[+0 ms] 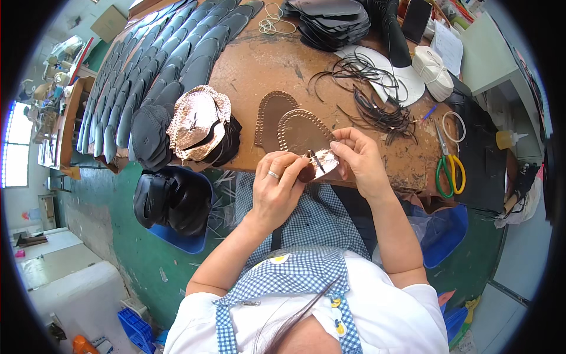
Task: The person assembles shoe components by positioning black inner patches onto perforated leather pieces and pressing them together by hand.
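At the bench edge, my left hand (274, 186) and my right hand (367, 164) are both closed on a shiny rose-gold leather piece (326, 159). A short black strip runs through or across it, partly hidden by my left fingers. Just beyond my hands lies a brown leather piece (303, 133) with punched holes along its rounded edge; whether it joins the shiny piece I cannot tell. It overlaps another brown piece (271, 112) with holes round its edge. Left of these stands a stack of rose-gold pieces (191, 121), the top one bearing a small black strip.
Rows of dark insole-shaped pieces (171, 56) cover the left bench. Black laces (389, 118), scissors with green and yellow handles (451, 168), a white cord bundle (433, 74) and stacked black pieces (330, 23) lie right and behind. A blue bin (180, 239) stands below left.
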Available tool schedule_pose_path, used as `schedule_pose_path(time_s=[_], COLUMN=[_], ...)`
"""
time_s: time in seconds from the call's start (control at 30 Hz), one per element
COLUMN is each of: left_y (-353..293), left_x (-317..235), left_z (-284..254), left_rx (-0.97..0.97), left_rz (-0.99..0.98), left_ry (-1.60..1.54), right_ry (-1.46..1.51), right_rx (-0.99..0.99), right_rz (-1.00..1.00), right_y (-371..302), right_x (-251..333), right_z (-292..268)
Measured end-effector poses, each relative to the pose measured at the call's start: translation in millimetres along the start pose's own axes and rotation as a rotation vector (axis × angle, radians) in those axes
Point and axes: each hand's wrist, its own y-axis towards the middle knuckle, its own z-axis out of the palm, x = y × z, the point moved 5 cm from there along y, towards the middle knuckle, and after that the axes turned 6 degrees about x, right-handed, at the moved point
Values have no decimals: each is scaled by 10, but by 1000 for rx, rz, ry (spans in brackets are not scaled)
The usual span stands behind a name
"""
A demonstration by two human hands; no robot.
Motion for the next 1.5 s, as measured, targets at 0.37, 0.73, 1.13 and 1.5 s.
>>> schedule_pose_path(time_s=[0.37,0.73,1.13,1.5], left_y=[17,19,43,48], left_x=[244,28,83,244], left_z=[-81,-189,-152,-83], left_rx=[-72,-158,-99,-95], left_rz=[-635,-293,-289,-615], left_ry=[-738,-399,-327,-859], right_ry=[-363,564,-537,-34], right_rx=[-58,177,-142,124], right_rz=[-344,178,-307,-174], right_y=[-229,-167,-182,-107], right_x=[176,-296,-37,-21], right_z=[366,523,520,499])
